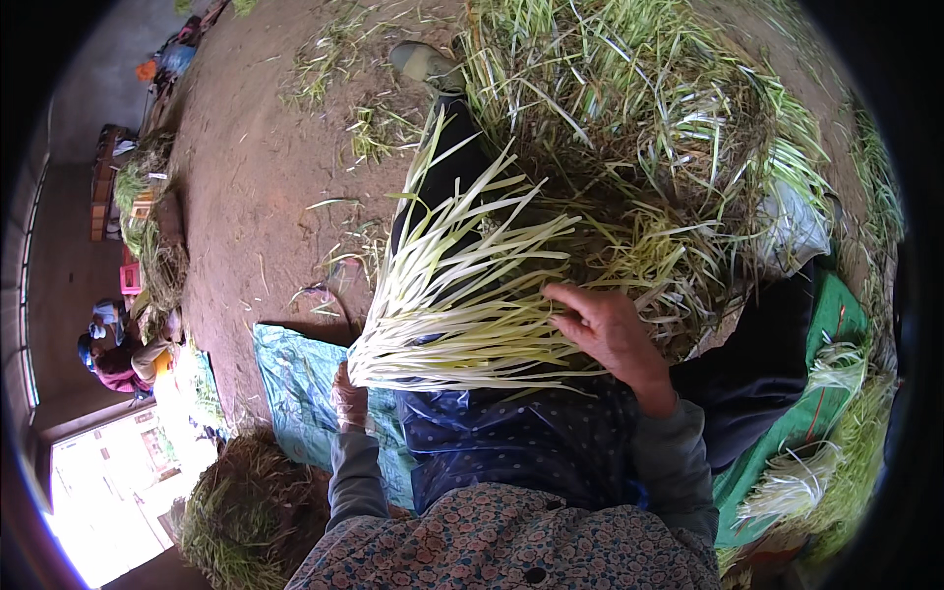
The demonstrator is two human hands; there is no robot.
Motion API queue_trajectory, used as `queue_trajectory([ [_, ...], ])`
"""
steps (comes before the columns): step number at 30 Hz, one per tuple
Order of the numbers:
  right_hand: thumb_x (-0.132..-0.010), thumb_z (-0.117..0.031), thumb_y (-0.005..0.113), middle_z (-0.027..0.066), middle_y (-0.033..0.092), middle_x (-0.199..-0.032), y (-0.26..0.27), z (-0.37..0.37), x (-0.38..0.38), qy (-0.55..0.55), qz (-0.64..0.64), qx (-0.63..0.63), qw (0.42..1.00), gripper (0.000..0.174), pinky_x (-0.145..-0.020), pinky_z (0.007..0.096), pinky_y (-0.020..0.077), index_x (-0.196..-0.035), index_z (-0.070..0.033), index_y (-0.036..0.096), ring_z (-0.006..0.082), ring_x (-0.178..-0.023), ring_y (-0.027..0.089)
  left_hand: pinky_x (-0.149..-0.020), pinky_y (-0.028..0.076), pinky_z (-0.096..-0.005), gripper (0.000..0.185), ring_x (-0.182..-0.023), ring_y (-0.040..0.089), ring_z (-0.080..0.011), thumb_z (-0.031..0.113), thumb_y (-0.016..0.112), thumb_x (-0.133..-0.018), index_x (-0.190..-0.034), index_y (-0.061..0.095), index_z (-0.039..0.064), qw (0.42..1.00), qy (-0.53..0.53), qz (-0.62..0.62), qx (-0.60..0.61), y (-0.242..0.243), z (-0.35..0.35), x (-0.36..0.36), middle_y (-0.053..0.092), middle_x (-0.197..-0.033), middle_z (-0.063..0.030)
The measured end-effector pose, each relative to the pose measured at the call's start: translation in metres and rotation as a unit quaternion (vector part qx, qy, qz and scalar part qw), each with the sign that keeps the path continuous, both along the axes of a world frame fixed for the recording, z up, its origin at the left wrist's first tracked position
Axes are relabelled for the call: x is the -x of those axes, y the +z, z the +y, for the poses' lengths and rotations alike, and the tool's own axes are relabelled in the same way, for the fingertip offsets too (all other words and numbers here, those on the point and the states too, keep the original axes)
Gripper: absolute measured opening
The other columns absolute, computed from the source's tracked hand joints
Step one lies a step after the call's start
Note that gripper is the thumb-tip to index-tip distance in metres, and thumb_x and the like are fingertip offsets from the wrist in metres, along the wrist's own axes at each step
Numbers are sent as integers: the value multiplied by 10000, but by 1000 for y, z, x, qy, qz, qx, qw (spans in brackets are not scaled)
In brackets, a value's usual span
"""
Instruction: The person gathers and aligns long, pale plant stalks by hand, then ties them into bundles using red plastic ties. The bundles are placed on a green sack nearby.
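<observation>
My left hand (349, 402) grips a fanned bunch of pale, blanched leaves (457, 317), probably garlic chives, by its gathered end. The white-to-yellow blades spread across my lap, over the dark trouser leg (461, 125) and a blue polka-dot plastic apron (516, 435). At the loose tips on the right, my right hand (612, 335) hovers close, its index finger stretched out and a gap below it. No leaf clearly shows between those fingers.
A large heap of leaves and dry trimmings (641, 133) lies ahead and right. Bundled pale leaves (793, 483) rest on a green sheet (826, 310). A teal sheet (299, 391) and a straw pile (243, 509) are at left. Another person (118, 361) sits far left.
</observation>
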State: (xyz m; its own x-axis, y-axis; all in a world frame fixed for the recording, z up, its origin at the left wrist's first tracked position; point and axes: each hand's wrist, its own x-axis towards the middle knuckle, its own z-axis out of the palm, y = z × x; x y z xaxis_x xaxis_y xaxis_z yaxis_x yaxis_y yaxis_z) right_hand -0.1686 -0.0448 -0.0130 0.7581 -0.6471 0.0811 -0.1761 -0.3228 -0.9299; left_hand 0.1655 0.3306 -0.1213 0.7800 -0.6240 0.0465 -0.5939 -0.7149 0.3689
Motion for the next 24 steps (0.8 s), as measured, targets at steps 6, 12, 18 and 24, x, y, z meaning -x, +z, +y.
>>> queue_trajectory([
  [6, -771, -5, 655, 60, 580, -637, -43, 20, -12, -108, 68, 189, 974, 130, -450, 330, 436, -788, -75, 547, 170, -514, 584, -669, 479, -421, 214, -800, 629, -379, 250, 561, -876, -986, 585, 67, 999, 14, 22, -21, 4, -3, 4, 645, -858, -192],
  [12, -894, -38, 587, 35, 627, -740, -66, -32, 48, -288, -16, -146, 946, 127, -489, 246, 475, -1021, -29, 588, 100, -587, 583, -676, 481, -395, 233, -801, 640, -341, 277, 567, -885, -977, 588, 63, 999, 17, 34, -14, 4, -4, 6, 658, -874, -173],
  [18, -897, -76, 614, 31, 629, -810, -64, -28, 57, -260, -50, -156, 952, 145, -512, 227, 469, -1036, -36, 600, 84, -600, 576, -690, 497, -423, 316, -867, 642, -392, 276, 603, -860, -1083, 578, 53, 993, 14, 74, -92, 5, -4, -6, 663, -933, -201],
  [24, -867, -62, 641, 87, 670, -824, -27, -7, 20, -65, 58, -42, 995, 255, -533, 240, 496, -1122, -55, 625, 106, -624, 606, -658, 486, -440, 312, -809, 634, -407, 285, 643, -810, -1001, 574, 48, 999, -8, 45, -30, -11, 16, -21, 653, -866, -209],
])
